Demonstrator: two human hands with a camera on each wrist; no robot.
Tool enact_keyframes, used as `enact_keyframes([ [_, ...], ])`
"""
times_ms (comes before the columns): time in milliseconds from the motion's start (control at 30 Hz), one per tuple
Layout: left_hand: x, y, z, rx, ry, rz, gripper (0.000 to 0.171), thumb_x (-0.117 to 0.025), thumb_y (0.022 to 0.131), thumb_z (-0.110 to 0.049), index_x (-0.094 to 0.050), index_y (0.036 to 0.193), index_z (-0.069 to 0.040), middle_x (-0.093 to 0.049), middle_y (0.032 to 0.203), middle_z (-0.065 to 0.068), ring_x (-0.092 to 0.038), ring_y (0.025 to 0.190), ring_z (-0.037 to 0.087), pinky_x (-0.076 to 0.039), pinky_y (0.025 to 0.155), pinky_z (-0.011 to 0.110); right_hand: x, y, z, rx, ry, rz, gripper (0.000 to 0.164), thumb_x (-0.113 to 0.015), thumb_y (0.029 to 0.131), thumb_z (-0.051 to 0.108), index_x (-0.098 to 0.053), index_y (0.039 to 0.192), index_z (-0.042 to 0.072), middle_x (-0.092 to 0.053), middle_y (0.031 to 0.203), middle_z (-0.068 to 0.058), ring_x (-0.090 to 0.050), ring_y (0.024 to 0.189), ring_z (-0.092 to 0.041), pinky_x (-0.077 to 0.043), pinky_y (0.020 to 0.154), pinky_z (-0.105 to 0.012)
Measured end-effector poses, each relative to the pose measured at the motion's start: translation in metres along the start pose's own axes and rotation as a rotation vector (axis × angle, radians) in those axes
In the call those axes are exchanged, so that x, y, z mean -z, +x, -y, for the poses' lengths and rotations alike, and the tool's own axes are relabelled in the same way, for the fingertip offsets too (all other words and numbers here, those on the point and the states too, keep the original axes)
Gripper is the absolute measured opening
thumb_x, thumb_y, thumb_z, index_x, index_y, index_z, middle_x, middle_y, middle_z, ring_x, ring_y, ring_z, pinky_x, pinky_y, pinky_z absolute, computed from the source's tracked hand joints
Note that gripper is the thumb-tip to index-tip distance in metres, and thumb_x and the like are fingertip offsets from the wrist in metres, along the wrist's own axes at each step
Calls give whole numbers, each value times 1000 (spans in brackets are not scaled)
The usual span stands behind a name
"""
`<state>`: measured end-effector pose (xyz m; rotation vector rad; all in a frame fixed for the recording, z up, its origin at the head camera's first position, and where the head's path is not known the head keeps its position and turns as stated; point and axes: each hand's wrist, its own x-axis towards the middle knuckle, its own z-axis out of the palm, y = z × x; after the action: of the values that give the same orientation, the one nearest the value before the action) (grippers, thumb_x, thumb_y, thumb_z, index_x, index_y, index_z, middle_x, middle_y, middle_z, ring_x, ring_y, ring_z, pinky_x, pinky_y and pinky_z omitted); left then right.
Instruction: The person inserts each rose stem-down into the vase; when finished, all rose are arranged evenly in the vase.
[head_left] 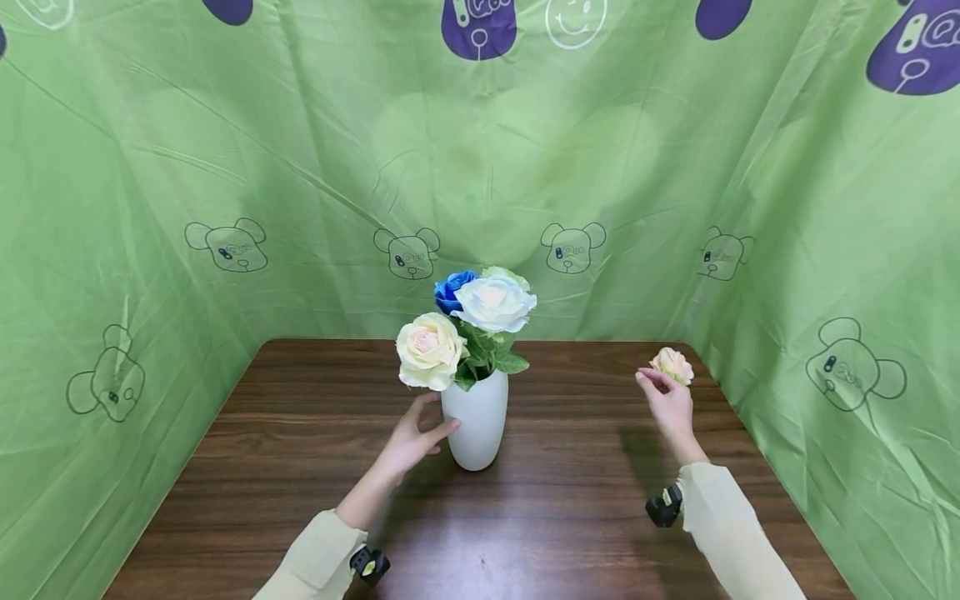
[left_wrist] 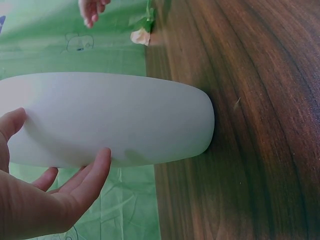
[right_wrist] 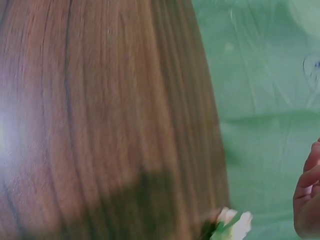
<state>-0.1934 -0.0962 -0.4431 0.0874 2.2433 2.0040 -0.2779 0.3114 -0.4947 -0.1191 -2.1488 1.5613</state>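
A white vase (head_left: 476, 421) stands upright on the table and holds artificial roses. Among them are a cream rose (head_left: 430, 350), a pale blue rose (head_left: 495, 303) and a blue rose (head_left: 453, 292). My left hand (head_left: 411, 439) grips the vase from its left side, thumb on the near face and fingers around the back; the left wrist view shows its fingertips on the white wall. At the back right lies a pale pink flower (head_left: 672, 366) with a green stem. Just above it hovers my right hand (head_left: 669, 404), fingers loosely bent around nothing, apart from the flower in the left wrist view.
A dark brown wooden table (head_left: 315, 450) carries everything. Green printed cloth (head_left: 487, 167) hangs along its back and both sides. A pale glare lies on the tabletop in front of the vase, and the right arm's shadow falls beside that arm.
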Motion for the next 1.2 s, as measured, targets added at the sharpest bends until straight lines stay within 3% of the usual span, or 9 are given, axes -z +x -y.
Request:
enact_keyframes([
  [200,0,6,11,1,17,-23,56,-67,80,-23,-39,126,-9,-46,118,18,-50,100,33,-49,68,44,20,14,-60,-195,92,-84,19,-70,76,29,-71,91,18,-63,79,9,-52,62,-5,-39,44,-24],
  [267,-1,6,11,-4,18,-27,55,-67,80,-23,-39,125,-9,-47,117,17,-52,98,32,-49,67,43,25,13,-64,-280,74,-128,19,-69,77,30,-70,91,17,-62,75,10,-53,60,-6,-39,42,-27],
  [400,-1,5,10,-6,20,-28,55,-67,80,-22,-39,126,-9,-48,115,17,-53,96,31,-49,66,41,33,2,-55,-390,133,-202,18,-65,80,20,-68,94,10,-59,69,5,-55,51,-11,-39,39,-24],
  [633,0,5,10,2,18,-26,56,-67,79,-23,-39,126,-9,-47,114,17,-53,96,31,-49,68,43,44,-22,-35,-528,5,-316,30,-59,82,21,-61,104,1,-56,78,1,-53,50,-5,-40,44,-22],
  [900,0,5,10,2,28,-29,57,-67,79,-24,-39,126,-8,-47,116,17,-53,95,30,-49,66,40,55,-33,-46,-575,-228,-236,37,-55,83,23,-56,113,1,-53,60,8,-53,47,-2,-36,57,-18],
  [1000,1,5,11,3,30,-25,58,-67,79,-25,-38,126,-8,-47,116,18,-53,96,31,-49,67,40,57,-35,-48,-561,-298,-202,39,-54,84,25,-55,113,0,-59,64,-2,-57,71,-17,-37,72,-29],
  [1100,1,5,11,-1,26,-19,58,-67,79,-24,-38,127,-7,-46,117,19,-52,96,31,-49,69,43,58,-38,-47,-542,-344,-168,41,-52,84,25,-52,115,-2,-57,94,-18,-44,99,-37,-31,85,-42],
  [1133,1,5,11,-2,24,-18,58,-67,79,-24,-38,127,-7,-47,117,19,-52,96,31,-48,69,44,58,-39,-47,-544,-354,-155,41,-51,84,24,-51,115,-2,-54,102,-22,-38,104,-40,-29,87,-44],
  [1200,0,5,11,-4,21,-19,58,-67,79,-24,-38,127,-7,-47,116,19,-53,95,31,-48,69,45,59,-40,-46,-555,-381,-127,41,-51,84,24,-50,116,-3,-59,93,-18,-40,101,-41,-30,84,-44],
])
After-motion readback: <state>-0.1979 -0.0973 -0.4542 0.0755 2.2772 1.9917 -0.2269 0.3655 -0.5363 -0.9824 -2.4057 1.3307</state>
